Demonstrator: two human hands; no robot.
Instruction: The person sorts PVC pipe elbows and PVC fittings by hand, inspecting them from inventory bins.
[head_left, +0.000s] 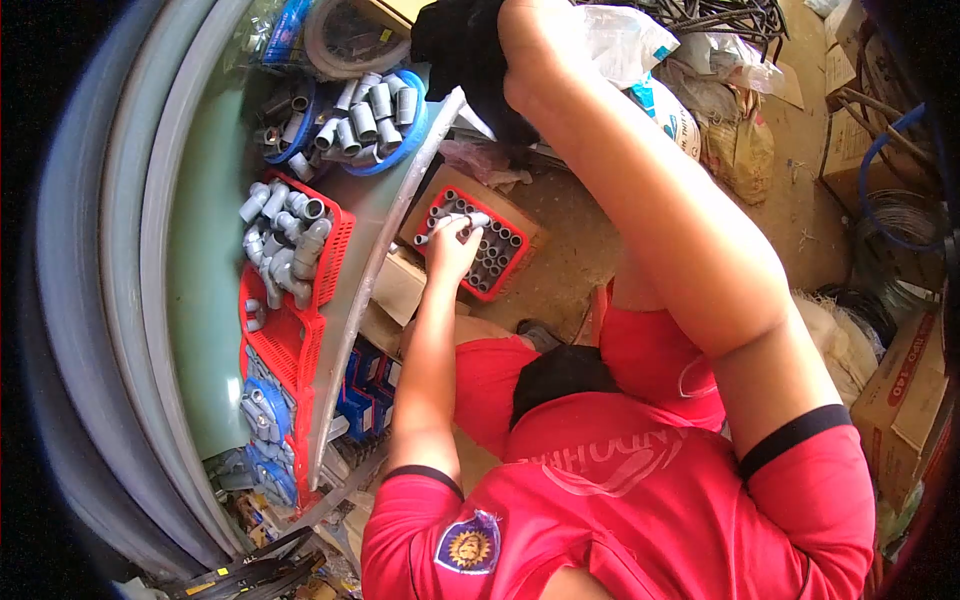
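Observation:
My left hand (456, 238) is over a red plastic basket (488, 293) filled with grey pipe fittings (492, 262), most of them standing on end with their round openings up. Its fingers are pinched around a light grey pipe fitting (479, 219) lying across the basket's upper part. At the top edge, beside a black bag-like thing (455, 45), my right hand (535, 25) is partly cut off by the frame. Its fingers are out of sight, so what it touches or holds cannot be seen.
To the left, a glass-like shelf (375, 225) bears blue-rimmed tubs (415, 140) of grey couplings and red baskets (335, 262) of elbow fittings. Plastic bags (625, 40) lie at top. Cardboard boxes (905, 400) and coiled hose (890, 215) stand right.

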